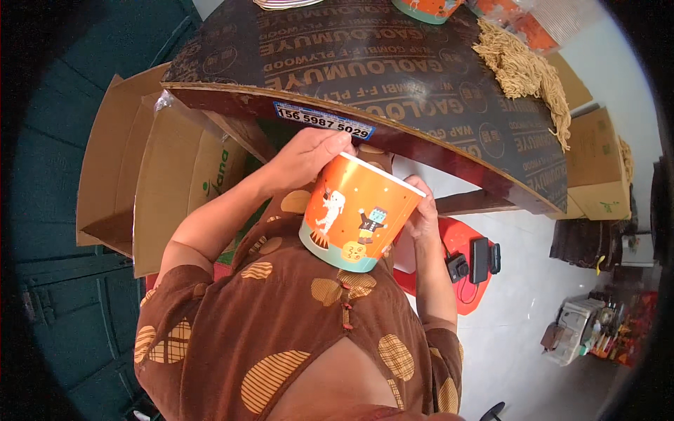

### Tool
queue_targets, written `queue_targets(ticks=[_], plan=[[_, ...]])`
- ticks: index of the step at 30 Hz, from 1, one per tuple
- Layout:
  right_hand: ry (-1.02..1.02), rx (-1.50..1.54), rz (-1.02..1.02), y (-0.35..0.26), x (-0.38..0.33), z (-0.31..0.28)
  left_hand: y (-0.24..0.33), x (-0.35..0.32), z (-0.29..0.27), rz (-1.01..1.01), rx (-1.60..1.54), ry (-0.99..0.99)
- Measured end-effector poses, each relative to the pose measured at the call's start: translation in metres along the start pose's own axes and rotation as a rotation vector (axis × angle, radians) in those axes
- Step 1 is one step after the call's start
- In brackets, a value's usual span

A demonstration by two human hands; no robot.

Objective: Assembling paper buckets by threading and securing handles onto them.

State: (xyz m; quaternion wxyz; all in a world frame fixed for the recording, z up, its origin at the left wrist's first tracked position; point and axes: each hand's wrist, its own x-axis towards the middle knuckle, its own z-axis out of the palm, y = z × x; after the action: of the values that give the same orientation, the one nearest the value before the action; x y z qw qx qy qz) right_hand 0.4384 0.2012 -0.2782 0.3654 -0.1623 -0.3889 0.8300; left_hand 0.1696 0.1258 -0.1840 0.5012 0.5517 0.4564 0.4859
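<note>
An orange paper cup (358,214) with cartoon figures and a pale teal base is held tilted over my lap, its open mouth facing the table edge. My left hand (305,158) rests on the cup's upper rim. My right hand (421,207) grips its right side. The inside of the cup is hidden from view. Just beyond it is the front edge of a dark printed plywood table (365,70).
A heap of dry tan noodles (523,70) lies at the table's right. Another orange cup (428,8) and a stack of lids (284,3) stand at the back. Open cardboard boxes (147,175) stand left, more boxes (593,165) right. A red stool (460,263) carries black chargers.
</note>
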Motion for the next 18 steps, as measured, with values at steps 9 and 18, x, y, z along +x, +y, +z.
queue_targets(ticks=[9,18], plan=[[0.093,-0.135,-0.04,-0.035,0.004,-0.015,0.008,0.01,0.006,0.18,0.337,0.176],[0.232,-1.041,-0.141,-0.072,0.005,0.024,0.013,0.009,0.053,0.55,1.151,0.104]])
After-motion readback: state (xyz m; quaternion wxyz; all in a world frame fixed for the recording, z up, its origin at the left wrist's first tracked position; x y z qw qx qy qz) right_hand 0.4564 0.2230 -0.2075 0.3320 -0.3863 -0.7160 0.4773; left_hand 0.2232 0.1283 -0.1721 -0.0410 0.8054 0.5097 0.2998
